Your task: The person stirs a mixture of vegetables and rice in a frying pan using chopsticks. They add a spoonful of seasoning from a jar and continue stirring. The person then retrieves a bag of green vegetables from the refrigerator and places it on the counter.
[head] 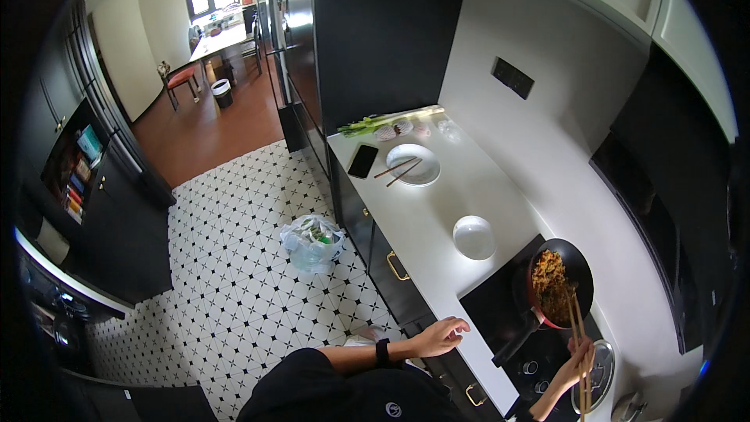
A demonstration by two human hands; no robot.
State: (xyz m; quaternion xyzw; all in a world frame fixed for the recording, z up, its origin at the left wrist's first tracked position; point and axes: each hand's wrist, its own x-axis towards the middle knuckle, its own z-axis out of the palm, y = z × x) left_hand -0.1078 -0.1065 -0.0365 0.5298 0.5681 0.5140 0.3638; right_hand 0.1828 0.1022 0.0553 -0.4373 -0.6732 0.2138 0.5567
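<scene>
My right hand (576,360) grips a pair of long wooden chopsticks (577,319), their tips down in the food. A frying pan (580,269), black inside and red outside, sits on the black cooktop (489,310). Browned food in small pieces (549,275), perhaps fried rice, lies over its left side. The pan's black handle (518,340) points toward me, and neither hand touches it. My left hand (439,337) hovers at the counter's front edge with fingers loosely curled and nothing in it. Beyond the pan stands a white bowl (473,238).
A glass lid (600,375) lies right of my right hand. Farther along the counter (433,252) are a plate (426,169) with chopsticks across it, a phone (363,161) and green onions (375,124). A filled plastic bag (312,246) stands on the tiled floor.
</scene>
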